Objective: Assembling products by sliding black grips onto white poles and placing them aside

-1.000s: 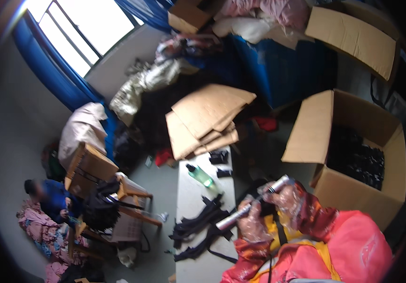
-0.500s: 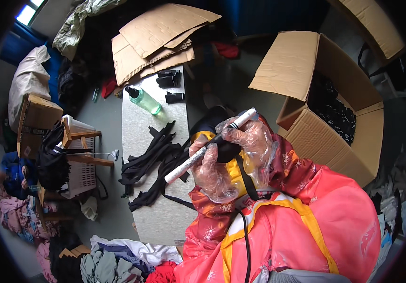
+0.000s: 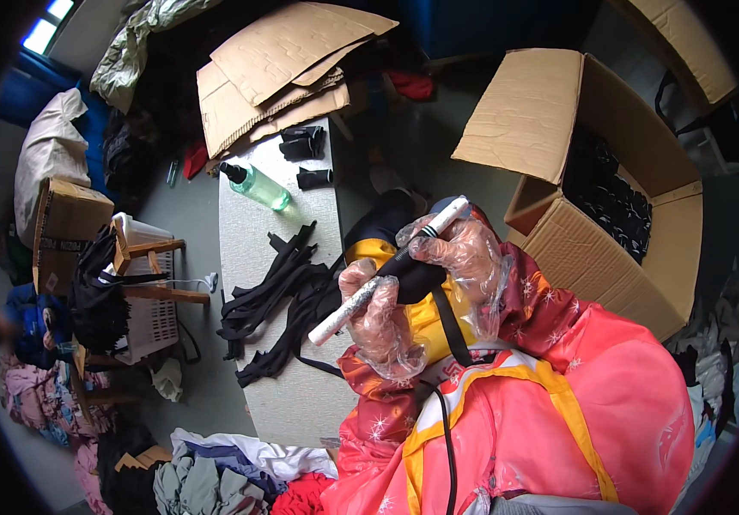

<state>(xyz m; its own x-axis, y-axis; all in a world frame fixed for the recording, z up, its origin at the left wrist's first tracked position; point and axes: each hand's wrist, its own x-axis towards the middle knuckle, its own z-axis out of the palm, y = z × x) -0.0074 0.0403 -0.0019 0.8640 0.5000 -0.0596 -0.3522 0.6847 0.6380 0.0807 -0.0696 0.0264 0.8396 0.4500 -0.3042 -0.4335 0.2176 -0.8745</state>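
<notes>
Looking further down than a second ago, with the white tube [image 3: 337, 317] now close to the centre of the view rather than between 4 and 5 o'clock; mostly from a turn of the view, by judgement. Compared with half a second ago, hardly altered: same two-handed hold, same slant from half past seven to half past one, just a slight shift at the lower end. Meaning, as a judgement, work on the tube still in progress, not yet at the point of setting it down.

Pinching the lower half with the left hand [image 3: 380, 322], grip curled round the tube; pinching nearer the upper end with the right hand [image 3: 459, 253], grip likewise closed in. Showing black cloth [image 3: 397, 260] around the middle, between the two hands. Cannot tell how tightly wrapped, nor of any join to the loose black strips [image 3: 270, 287] between 8 and 9 o'clock on the worktop [image 3: 296, 412].

Note also a green bottle [image 3: 262, 187] lying at 10 o'clock, two black bundles [image 3: 302, 143] at 11, and a cardboard box [image 3: 605, 266] toward 3, holding dark goods [image 3: 614, 197].
</notes>
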